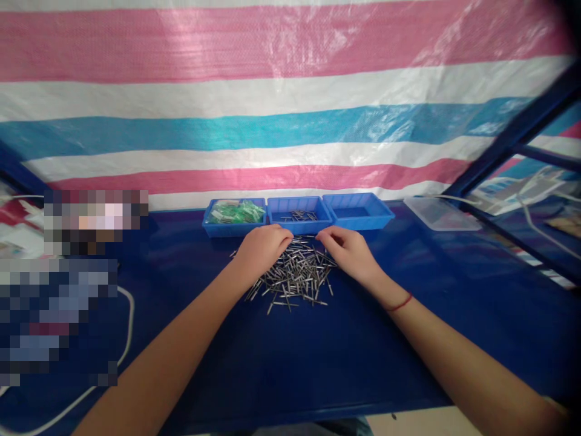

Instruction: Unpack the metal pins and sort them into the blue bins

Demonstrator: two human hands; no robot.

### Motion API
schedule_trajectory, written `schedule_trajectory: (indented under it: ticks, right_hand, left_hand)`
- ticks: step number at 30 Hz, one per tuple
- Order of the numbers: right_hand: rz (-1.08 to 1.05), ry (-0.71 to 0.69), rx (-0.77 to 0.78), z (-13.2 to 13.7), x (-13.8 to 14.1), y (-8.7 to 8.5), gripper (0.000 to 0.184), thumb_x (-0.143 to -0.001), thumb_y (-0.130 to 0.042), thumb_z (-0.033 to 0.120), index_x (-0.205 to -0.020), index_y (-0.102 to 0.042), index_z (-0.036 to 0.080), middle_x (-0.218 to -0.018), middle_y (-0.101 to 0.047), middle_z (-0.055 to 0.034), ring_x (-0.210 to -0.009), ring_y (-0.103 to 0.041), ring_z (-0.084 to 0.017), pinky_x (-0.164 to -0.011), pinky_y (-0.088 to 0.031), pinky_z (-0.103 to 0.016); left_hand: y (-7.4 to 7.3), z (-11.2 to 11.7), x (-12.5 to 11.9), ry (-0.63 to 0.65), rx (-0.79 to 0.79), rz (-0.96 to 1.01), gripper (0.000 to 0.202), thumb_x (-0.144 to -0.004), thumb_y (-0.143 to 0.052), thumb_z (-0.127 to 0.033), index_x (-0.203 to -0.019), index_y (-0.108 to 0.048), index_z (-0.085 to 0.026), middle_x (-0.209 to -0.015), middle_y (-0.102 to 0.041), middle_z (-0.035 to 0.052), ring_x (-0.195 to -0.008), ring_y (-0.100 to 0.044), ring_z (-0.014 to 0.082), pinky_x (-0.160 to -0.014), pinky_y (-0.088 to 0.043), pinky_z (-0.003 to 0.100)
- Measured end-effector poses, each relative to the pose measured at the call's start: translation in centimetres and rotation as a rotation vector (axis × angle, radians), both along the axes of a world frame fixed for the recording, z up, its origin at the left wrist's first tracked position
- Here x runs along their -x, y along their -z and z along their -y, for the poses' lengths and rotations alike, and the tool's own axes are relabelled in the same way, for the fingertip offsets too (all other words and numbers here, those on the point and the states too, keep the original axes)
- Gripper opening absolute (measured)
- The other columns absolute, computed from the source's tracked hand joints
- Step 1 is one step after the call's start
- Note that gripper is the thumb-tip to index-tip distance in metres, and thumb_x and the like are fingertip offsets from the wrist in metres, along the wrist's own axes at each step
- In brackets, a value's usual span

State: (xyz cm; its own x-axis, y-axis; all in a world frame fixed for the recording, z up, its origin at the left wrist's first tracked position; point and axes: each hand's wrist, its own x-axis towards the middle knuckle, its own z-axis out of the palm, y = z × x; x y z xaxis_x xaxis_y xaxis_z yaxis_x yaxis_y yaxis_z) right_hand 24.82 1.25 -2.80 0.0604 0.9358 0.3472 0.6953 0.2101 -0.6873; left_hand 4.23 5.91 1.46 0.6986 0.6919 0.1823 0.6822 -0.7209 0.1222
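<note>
A loose pile of thin silver metal pins (299,272), which look like blind rivets, lies on the blue table. My left hand (265,245) is at the pile's upper left edge, its thumb and fingers pinched together. Across from it, at the upper right edge, my right hand (348,249) is also closed in a pinch. Whatever is between the fingertips of either hand is too small to make out. Just behind the hands stands a blue bin (299,227) with several of the same pins in it.
To the left is a blue bin (233,229) of green plastic bags; to the right, another blue bin (361,224). A clear plastic lid (440,215) lies farther right. A white cable (131,315) curves along the left. Striped sheeting (272,133) hangs behind the table (290,363).
</note>
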Motion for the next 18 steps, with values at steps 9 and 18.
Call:
schedule_trajectory:
  ticks: [9,18]
  right_hand:
    - [0.064,-0.151,-0.066,0.4,0.1,-0.7,0.023,-0.088,-0.050,0.028,-0.077,-0.067,0.017,-0.067,-0.064,-0.0024,-0.059,-0.055,-0.015,-0.057,-0.038,-0.026]
    - [0.067,-0.195,-0.104,0.7,0.6,-1.2,0.018,-0.087,-0.051,0.023,-0.077,-0.065,0.017,-0.069,-0.063,-0.0021,-0.060,-0.053,-0.014,-0.059,-0.038,-0.027]
  left_hand:
    - [-0.7,-1.4,-3.3,-0.005,-0.007,-0.308,0.018,-0.082,-0.057,-0.015,-0.071,-0.071,-0.011,-0.076,-0.071,0.0135,-0.071,-0.067,0.0235,-0.063,-0.049,0.031]
    - [-0.6,-0.1,-1.8,0.011,-0.061,-0.222,0.025,-0.094,-0.043,-0.021,-0.093,-0.066,-0.011,-0.095,-0.067,0.0115,-0.087,-0.065,0.0216,-0.074,-0.049,0.031]
